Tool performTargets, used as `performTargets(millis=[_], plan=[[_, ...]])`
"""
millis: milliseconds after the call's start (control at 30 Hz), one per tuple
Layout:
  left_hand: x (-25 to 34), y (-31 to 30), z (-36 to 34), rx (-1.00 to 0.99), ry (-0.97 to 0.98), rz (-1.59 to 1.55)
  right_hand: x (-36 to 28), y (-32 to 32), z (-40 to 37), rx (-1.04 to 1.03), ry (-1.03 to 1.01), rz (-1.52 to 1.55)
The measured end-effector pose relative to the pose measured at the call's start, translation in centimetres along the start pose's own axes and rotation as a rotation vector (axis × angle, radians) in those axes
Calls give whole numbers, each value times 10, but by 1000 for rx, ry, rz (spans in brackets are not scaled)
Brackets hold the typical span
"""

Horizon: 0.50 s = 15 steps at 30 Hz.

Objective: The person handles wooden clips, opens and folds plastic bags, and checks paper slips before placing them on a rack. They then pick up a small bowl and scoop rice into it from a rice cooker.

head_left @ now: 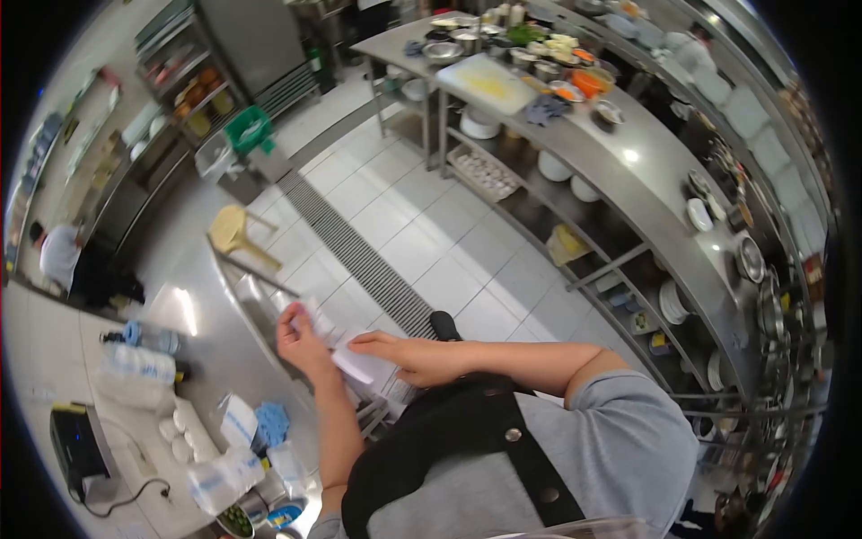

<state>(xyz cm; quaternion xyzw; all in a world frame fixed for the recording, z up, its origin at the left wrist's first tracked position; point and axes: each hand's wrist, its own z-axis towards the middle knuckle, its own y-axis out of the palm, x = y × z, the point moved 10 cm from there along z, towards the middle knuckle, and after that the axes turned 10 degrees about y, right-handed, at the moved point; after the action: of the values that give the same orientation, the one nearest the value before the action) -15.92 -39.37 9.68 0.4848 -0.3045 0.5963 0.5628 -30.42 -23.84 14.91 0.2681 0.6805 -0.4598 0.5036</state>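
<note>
White papers (363,366) are seen beside the counter (202,301), between the left grip (305,346), curled to their upper left, and the nearer right grip (409,357), its fingers extended over their upper edge, though whether they are pinched by either cannot be told.

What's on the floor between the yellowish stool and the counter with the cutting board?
In the head view, white tiles and a drain grate lie between the stool and the counter; nothing else shows there.

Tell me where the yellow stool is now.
In the head view, the yellow stool stands left of centre, between the steel counter and the floor grating.
</note>
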Motion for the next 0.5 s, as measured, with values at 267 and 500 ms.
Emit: performTargets(millis=[267,500], plan=[[35,100,35,78,90,-58,6,-107,-14,23,-125,2],[-40,297,62,-25,-307,-670,20,-319,-51,275,-140,47]])
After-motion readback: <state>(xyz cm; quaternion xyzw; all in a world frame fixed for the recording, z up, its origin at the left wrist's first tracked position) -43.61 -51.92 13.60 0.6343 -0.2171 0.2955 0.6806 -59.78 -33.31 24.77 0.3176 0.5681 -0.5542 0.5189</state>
